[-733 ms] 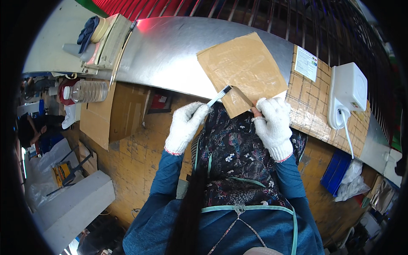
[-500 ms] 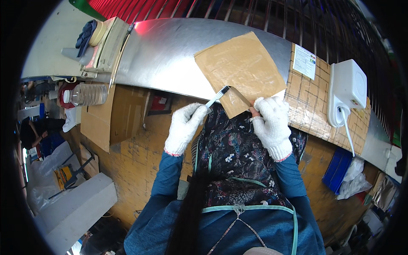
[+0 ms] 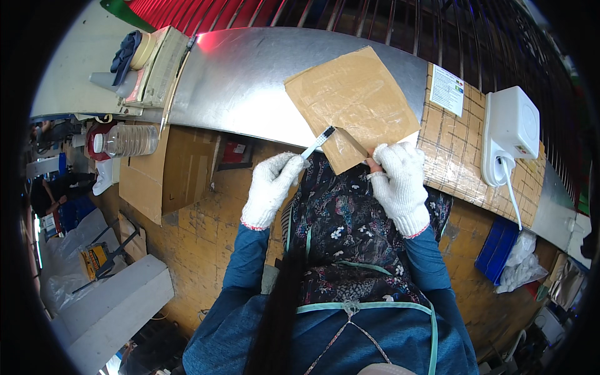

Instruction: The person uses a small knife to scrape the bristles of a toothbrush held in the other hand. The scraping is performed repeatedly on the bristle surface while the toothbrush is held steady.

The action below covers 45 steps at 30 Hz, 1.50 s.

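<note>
My left hand, in a white knitted glove, pinches the handle of a pale blue toothbrush. Its dark-bristled head meets the far end of a thin, flat brownish strip; whether they touch I cannot tell. My right hand, gloved too with a bare fingertip showing, is closed around the near end of that strip, whose kind is unclear. Beneath both lies a tape-covered cardboard sheet on the metal table, its near corner jutting over the edge toward my flowered apron.
On the right, a white device with a cable stands on taped cardboard. A clear bottle and an open carton are at left. Metal bars line the table's far side. A blue bin stands lower right.
The toothbrush head has shifted slightly left along the strip's far end. The strip has tilted, so more of its face shows. Both hands stay nearly in place.
</note>
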### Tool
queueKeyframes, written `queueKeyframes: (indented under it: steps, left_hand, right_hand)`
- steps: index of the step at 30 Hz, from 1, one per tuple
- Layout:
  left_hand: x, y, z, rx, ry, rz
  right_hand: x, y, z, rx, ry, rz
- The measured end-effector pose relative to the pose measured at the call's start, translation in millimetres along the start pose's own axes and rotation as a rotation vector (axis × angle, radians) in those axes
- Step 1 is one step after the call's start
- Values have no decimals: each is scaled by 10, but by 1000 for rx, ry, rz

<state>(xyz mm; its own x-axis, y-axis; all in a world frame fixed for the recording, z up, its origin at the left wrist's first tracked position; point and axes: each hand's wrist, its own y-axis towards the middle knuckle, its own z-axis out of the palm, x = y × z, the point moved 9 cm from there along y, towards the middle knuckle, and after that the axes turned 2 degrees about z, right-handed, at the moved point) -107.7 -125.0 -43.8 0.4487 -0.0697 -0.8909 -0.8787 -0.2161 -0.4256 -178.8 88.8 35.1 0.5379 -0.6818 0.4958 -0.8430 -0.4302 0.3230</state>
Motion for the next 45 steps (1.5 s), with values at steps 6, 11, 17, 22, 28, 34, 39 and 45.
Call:
queueKeyframes:
  steps: [6, 11, 17, 22, 28, 34, 39, 45]
  left_hand:
    - [-18, -2, -1, 2, 28, -1]
    - [-10, -8, -1, -10, 16, -8]
    - [-6, -8, -4, -15, 19, -3]
    - [-13, -12, -2, -15, 20, 1]
    - [-19, -14, 0, -17, 30, 14]
    - [-5, 17, 13, -17, 42, 77]
    - [43, 31, 7, -11, 40, 79]
    - [39, 37, 10, -24, 43, 71]
  right_hand:
    - [2, 3, 2, 2, 6, -2]
    - [9, 6, -4, 4, 10, 3]
    - [11, 6, -2, 3, 23, 4]
    - [15, 10, 6, 0, 10, -4]
    - [24, 19, 6, -5, 13, 2]
    - [24, 33, 2, -1, 21, 8]
    - [27, 48, -7, -9, 27, 9]
    - [17, 48, 24, 13, 30, 12]
